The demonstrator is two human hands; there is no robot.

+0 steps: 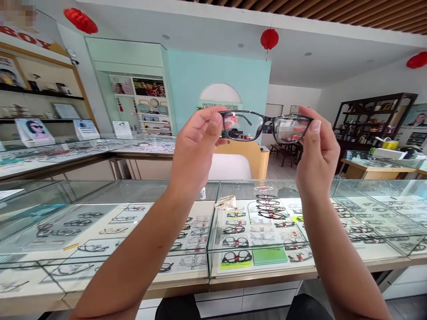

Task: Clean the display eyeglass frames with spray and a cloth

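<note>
I hold a pair of dark-framed glasses [265,126] up at eye level, lenses facing me. My left hand [196,144] pinches the left end of the frame with thumb and fingers closed. My right hand [315,151] grips the right end the same way. Both arms reach up over a glass display counter [213,249].
The glass counter below holds several rows of spectacle frames [236,242] on trays, and a crumpled cloth [227,203] lies on its top. More glass counters stand left and right. A dark wooden shelf unit [373,118] is at the right, red lanterns [269,39] hang overhead.
</note>
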